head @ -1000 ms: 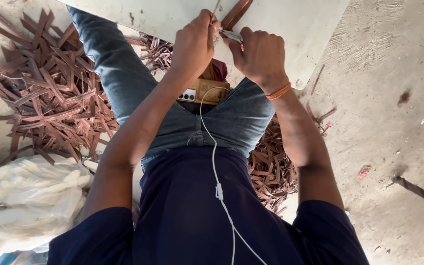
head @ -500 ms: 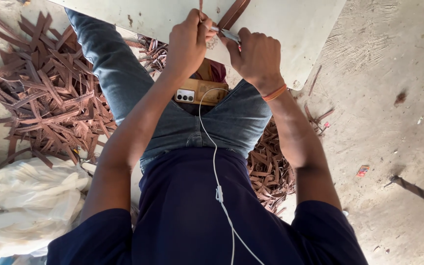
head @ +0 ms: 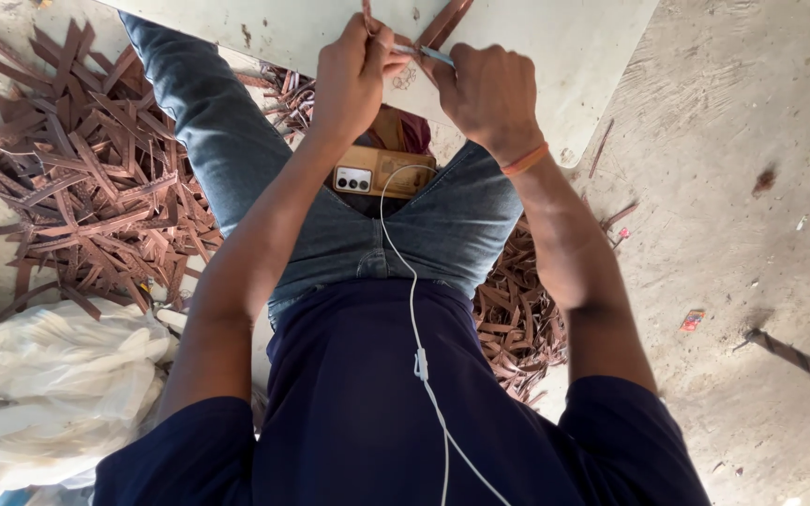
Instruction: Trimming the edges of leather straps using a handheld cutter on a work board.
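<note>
I sit on the floor with a pale board resting over my knees. My left hand pinches a thin brown strip against the board. My right hand is closed around a slim silver blade-like tool, its tip pointing at the left hand's fingers. Another brown strip lies on the board just above the right hand. An orange band sits on my right wrist.
A big heap of brown strips covers the floor at left, and more strips lie by my right thigh. A gold phone with a white earphone cable rests in my lap. White bags sit at lower left.
Both hands stay together at the board's edge, working the strip with the tool. The view has shifted slightly; nothing was picked up or let go.
</note>
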